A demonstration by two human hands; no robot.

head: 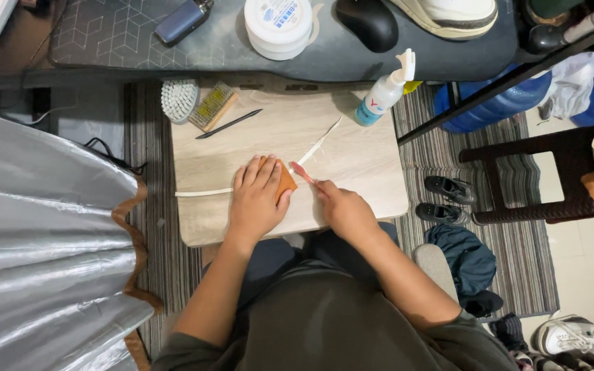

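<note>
We press our left hand (259, 196) flat, fingers together, over an orange cloth (285, 181) that pins a white shoelace (204, 192) to the wooden counter (359, 165). Our right hand (344, 209) is clamped on a toothbrush with a pink handle (302, 172), its tip at the cloth's edge. The lace runs from the counter's left edge under the palm and up toward a spray bottle (381, 96). It looks light, limp and apt to slide, so it is probably best held flat close to the spot being brushed. Two brushes (197, 102) lie at the far corner.
</note>
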